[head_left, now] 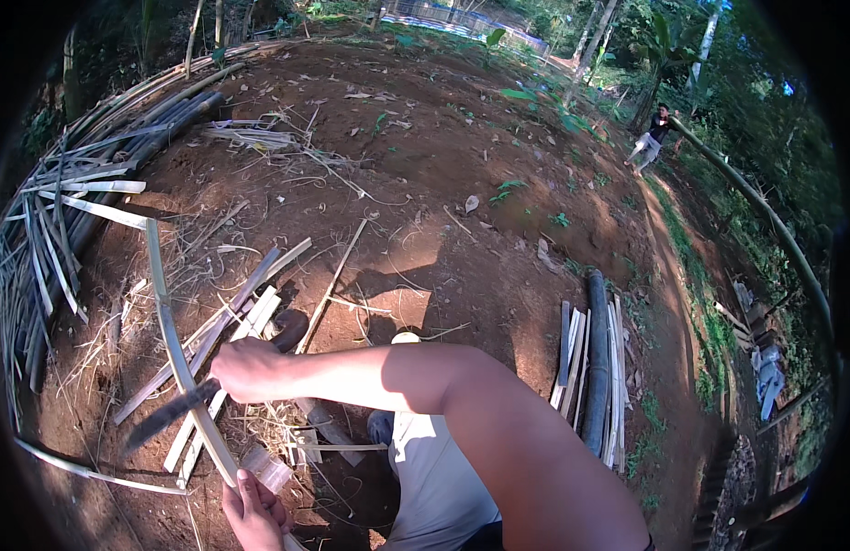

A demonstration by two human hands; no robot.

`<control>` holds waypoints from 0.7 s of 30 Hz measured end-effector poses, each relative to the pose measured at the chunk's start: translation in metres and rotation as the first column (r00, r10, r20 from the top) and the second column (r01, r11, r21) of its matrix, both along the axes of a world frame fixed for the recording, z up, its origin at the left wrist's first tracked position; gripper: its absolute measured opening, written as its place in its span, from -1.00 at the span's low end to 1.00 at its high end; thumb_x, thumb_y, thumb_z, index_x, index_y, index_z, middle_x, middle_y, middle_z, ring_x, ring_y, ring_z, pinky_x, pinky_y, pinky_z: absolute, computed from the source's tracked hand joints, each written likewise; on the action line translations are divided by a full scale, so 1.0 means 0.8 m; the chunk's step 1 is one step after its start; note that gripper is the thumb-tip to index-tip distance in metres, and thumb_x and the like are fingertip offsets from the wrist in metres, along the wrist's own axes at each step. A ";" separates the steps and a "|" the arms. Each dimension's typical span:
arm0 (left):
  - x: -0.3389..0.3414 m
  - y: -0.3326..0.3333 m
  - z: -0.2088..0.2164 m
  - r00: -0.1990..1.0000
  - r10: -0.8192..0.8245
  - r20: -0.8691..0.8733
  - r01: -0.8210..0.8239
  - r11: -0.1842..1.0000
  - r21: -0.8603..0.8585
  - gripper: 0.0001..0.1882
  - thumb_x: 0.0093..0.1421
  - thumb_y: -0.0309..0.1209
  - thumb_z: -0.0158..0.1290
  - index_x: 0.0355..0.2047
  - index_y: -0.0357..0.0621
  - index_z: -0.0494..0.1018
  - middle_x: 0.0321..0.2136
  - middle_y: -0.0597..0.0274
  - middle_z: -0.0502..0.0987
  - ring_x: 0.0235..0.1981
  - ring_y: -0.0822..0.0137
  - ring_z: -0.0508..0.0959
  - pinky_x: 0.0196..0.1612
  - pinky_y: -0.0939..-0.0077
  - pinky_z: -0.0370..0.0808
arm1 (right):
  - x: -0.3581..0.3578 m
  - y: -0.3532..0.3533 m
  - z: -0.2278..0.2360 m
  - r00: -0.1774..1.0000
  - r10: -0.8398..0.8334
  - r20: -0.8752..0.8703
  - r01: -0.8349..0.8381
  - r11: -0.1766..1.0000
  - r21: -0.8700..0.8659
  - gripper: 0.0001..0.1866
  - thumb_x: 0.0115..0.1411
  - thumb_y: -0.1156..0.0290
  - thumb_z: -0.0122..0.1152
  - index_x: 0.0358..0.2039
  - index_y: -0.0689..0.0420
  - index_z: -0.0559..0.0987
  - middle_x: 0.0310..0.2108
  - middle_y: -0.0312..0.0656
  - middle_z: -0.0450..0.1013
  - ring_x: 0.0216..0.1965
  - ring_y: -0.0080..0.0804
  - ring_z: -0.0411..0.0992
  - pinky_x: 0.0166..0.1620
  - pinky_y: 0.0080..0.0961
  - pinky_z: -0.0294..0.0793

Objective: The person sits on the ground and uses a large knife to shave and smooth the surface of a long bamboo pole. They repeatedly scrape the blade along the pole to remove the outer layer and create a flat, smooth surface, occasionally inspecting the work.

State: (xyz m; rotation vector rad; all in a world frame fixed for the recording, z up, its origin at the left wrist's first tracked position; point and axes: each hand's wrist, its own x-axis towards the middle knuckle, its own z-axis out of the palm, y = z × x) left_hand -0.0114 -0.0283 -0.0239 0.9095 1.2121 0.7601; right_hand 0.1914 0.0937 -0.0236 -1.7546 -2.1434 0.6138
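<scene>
My left hand, low in the view, is closed around the near end of a long pale bamboo strip. The strip rises away from me and bends slightly toward its far end. My right arm reaches across to the left, and my right hand grips a machete. Its dark blade crosses the strip a little above my left hand and looks slightly blurred; I cannot tell whether it cuts into the strip. A dark curved piece behind my right fist looks like the handle's end. Split bamboo pieces lie beneath.
Bamboo poles and slats are heaped at the left. More slats lie beside a dark pole on the right. Shavings litter the brown soil. At the far right, a person stands by a long bamboo pole.
</scene>
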 end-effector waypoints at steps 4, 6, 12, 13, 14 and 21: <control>0.018 -0.002 -0.006 0.997 -0.077 -0.031 0.076 0.997 -0.030 -0.72 0.39 -0.13 -0.07 -0.37 0.02 0.22 -0.73 0.48 0.14 -0.85 0.60 0.08 -0.83 0.63 -0.04 | 0.067 0.030 0.004 0.984 -0.143 0.108 0.130 0.984 0.118 -0.88 0.00 0.58 0.10 -0.60 0.31 0.57 -0.60 0.03 0.51 -0.52 -0.10 0.56 -0.44 -0.17 0.56; 0.024 -0.005 0.004 0.994 -0.058 -0.090 0.058 0.998 -0.008 -0.71 0.40 -0.13 -0.09 -0.40 0.01 0.22 -0.73 0.49 0.13 -0.84 0.60 0.10 -0.82 0.64 -0.02 | 0.063 0.026 0.007 0.982 -0.134 0.133 0.112 0.981 0.161 -0.88 0.00 0.59 0.09 -0.58 0.31 0.57 -0.59 0.05 0.51 -0.50 -0.07 0.57 -0.42 -0.16 0.57; 0.007 0.019 0.019 0.998 -0.055 0.028 0.057 0.996 -0.072 -0.72 0.43 -0.16 -0.15 -0.35 -0.04 0.20 -0.70 0.45 0.17 -0.82 0.60 0.14 -0.80 0.63 0.10 | -0.016 -0.029 0.015 0.979 0.195 0.064 -0.197 0.980 0.024 -0.85 0.02 0.57 0.04 -0.63 0.18 0.54 -0.61 -0.01 0.50 -0.56 -0.21 0.55 -0.44 -0.22 0.58; 0.009 0.012 0.018 0.996 -0.064 0.055 0.067 0.995 -0.070 -0.71 0.42 -0.15 -0.14 -0.36 -0.06 0.20 -0.69 0.45 0.20 -0.81 0.60 0.17 -0.78 0.63 0.13 | -0.011 -0.035 0.013 0.979 0.200 0.022 -0.202 0.974 0.104 -0.86 0.01 0.56 0.05 -0.62 0.15 0.55 -0.65 -0.05 0.49 -0.62 -0.24 0.52 -0.49 -0.24 0.56; 0.009 0.007 0.018 0.994 -0.106 0.009 0.107 0.992 -0.071 -0.72 0.42 -0.15 -0.14 -0.32 -0.08 0.23 -0.69 0.43 0.24 -0.78 0.60 0.22 -0.76 0.63 0.17 | 0.001 -0.021 -0.003 0.978 0.185 0.093 -0.195 0.974 0.113 -0.88 0.02 0.56 0.05 -0.57 0.15 0.55 -0.65 -0.09 0.49 -0.62 -0.26 0.52 -0.50 -0.25 0.55; -0.011 -0.029 0.011 0.974 -0.223 -0.038 0.223 0.975 0.006 -0.70 0.43 -0.18 -0.14 -0.22 -0.19 0.29 -0.70 0.45 0.26 -0.72 0.62 0.25 -0.69 0.65 0.22 | 0.052 0.016 0.012 0.963 -0.186 0.197 0.160 0.977 0.143 -0.84 0.06 0.47 0.07 -0.46 0.28 0.58 -0.53 0.13 0.52 -0.45 0.07 0.55 -0.31 -0.09 0.52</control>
